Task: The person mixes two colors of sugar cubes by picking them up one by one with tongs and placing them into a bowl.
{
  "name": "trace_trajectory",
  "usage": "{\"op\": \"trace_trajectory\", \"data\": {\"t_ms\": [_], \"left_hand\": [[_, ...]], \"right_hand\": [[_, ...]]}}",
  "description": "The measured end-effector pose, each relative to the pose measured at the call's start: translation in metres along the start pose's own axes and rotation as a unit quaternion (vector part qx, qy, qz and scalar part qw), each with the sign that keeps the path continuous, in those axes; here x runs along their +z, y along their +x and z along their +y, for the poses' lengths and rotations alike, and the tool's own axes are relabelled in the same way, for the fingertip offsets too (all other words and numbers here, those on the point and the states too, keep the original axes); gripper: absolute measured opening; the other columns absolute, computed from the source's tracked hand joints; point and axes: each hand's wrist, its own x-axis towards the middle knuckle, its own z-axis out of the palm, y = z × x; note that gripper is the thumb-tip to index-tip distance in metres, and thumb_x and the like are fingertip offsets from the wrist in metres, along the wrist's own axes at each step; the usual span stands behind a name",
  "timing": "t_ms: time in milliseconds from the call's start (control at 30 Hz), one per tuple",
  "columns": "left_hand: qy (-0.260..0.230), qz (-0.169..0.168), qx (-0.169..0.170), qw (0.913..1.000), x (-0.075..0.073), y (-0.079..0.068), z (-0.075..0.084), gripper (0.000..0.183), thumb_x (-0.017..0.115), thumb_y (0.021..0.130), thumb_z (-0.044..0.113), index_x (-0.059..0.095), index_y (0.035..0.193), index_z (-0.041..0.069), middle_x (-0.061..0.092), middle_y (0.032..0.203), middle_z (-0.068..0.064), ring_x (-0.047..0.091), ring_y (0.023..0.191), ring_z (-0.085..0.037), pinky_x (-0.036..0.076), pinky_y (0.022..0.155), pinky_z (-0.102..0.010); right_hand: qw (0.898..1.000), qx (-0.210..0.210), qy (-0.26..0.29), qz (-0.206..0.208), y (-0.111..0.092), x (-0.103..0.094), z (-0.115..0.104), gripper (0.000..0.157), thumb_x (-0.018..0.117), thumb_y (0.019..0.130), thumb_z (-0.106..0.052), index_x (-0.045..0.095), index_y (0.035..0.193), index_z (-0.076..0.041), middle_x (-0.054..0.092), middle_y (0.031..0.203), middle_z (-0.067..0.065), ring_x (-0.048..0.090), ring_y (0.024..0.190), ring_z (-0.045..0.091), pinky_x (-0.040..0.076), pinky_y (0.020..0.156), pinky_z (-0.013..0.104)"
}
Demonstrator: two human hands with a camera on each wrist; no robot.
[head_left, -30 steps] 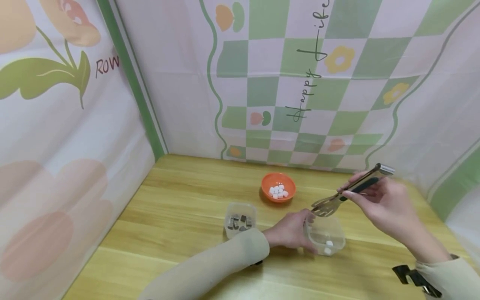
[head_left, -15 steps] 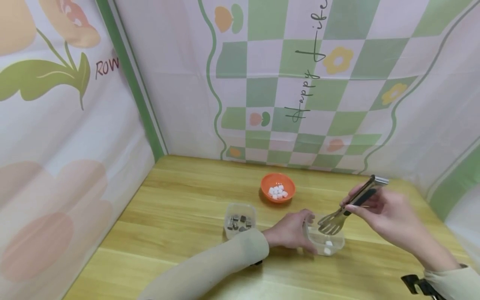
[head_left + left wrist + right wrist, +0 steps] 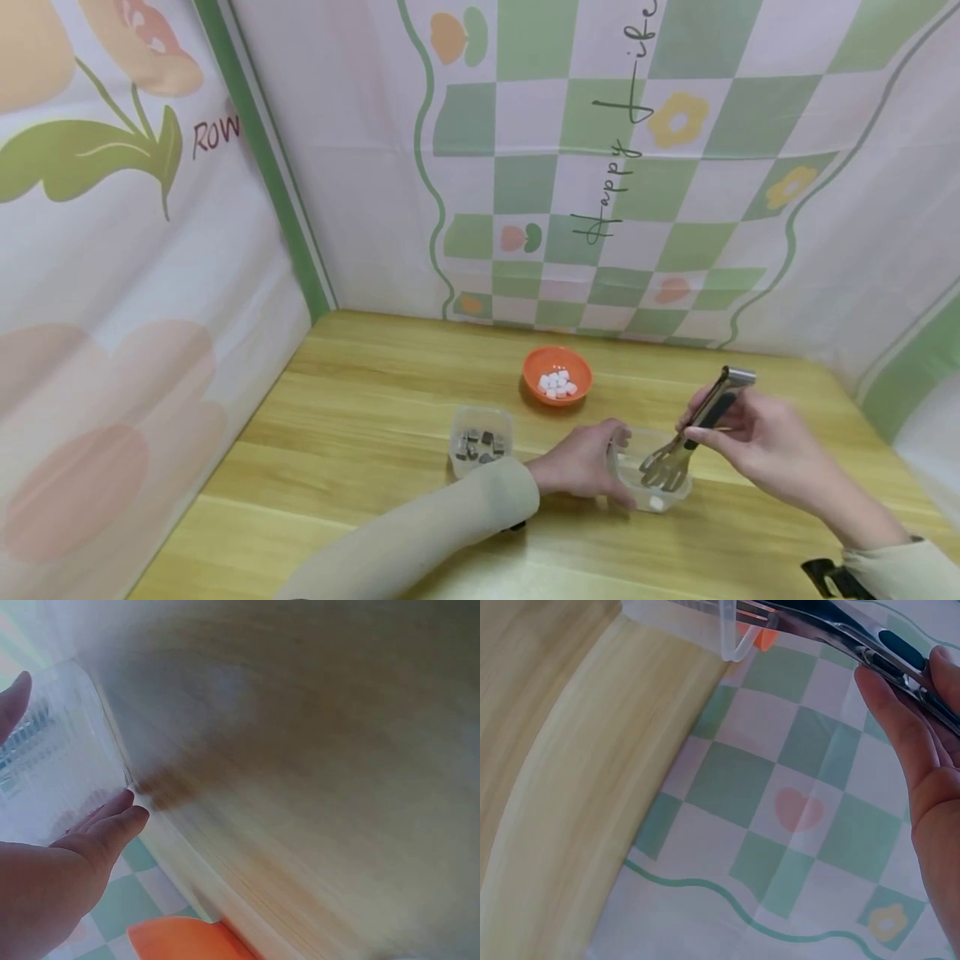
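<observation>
My right hand (image 3: 768, 437) pinches a pair of metal tongs (image 3: 708, 412) with dark grip panels. The tongs slant down, their slotted heads inside a clear plastic container (image 3: 681, 493). A white cube (image 3: 656, 503) shows at the near end of that container. My left hand (image 3: 577, 462) holds the container's left side, thumb and fingers spread around it. In the left wrist view, the fingertips (image 3: 135, 814) lie along the container wall (image 3: 79, 697). The right wrist view has the tongs (image 3: 832, 630) between thumb and fingers, their heads partly behind the container wall (image 3: 682, 622).
An orange bowl (image 3: 530, 367) with several white cubes (image 3: 557, 385) stands farther back. Left of my left hand is a second clear container (image 3: 483, 413) with dark grey cubes (image 3: 472, 442), partly hidden by my sleeve (image 3: 450, 517). A patterned cloth (image 3: 585, 208) hangs behind the wooden table (image 3: 360, 392).
My right hand has lowered the tongs, bringing their heads from above the container's far left rim down into it. My left hand has stayed on the container.
</observation>
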Motion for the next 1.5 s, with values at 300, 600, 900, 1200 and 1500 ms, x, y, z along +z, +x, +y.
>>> {"op": "trace_trajectory", "data": {"t_ms": [300,600,900,1200,1500], "left_hand": [[-0.006,0.0,0.0,1.0,0.0,0.0,0.001,0.087,0.102,0.068,0.029,0.057,0.142,0.017,0.065,0.132,0.012,0.06,0.116,-0.002,0.047,0.097,-0.016],[-0.012,-0.005,0.001,0.9999,-0.001,-0.001,0.001,0.086,0.102,0.07,0.03,0.057,0.142,0.017,0.064,0.131,0.012,0.059,0.116,-0.002,0.048,0.097,-0.017],[-0.008,-0.006,0.0,1.0,-0.001,0.0,0.0,0.085,0.101,0.07,0.031,0.057,0.142,0.018,0.065,0.131,0.012,0.059,0.115,-0.001,0.048,0.096,-0.017],[0.003,-0.002,0.011,0.9999,0.001,0.0,-0.002,0.085,0.101,0.07,0.031,0.057,0.141,0.017,0.065,0.13,0.011,0.059,0.114,-0.001,0.048,0.095,-0.015],[0.002,0.001,0.011,0.9999,-0.001,0.0,-0.001,0.088,0.102,0.069,0.03,0.056,0.143,0.016,0.065,0.131,0.01,0.059,0.114,-0.001,0.047,0.095,-0.015]], "right_hand": [[1.0,-0.001,-0.008,-0.002,0.001,0.005,0.0,0.033,0.082,0.082,0.013,0.065,0.106,-0.002,0.076,0.089,0.01,0.075,0.077,0.01,0.06,0.065,0.02],[1.0,-0.012,-0.018,-0.009,0.001,0.013,0.003,0.034,0.082,0.081,0.015,0.065,0.103,-0.004,0.075,0.088,0.004,0.075,0.075,0.011,0.06,0.063,0.02],[0.999,-0.034,-0.039,0.002,0.003,0.017,0.003,0.035,0.083,0.079,0.015,0.066,0.102,-0.005,0.073,0.088,-0.003,0.075,0.076,0.011,0.059,0.064,0.018],[0.999,-0.033,-0.038,0.014,0.004,0.014,-0.002,0.032,0.082,0.082,0.014,0.066,0.103,-0.005,0.074,0.088,0.003,0.074,0.075,0.009,0.058,0.062,0.018],[0.995,-0.088,-0.024,0.045,0.02,-0.003,-0.017,0.047,0.08,0.072,0.027,0.066,0.104,-0.003,0.075,0.09,0.002,0.073,0.074,0.008,0.058,0.063,0.017]]}}
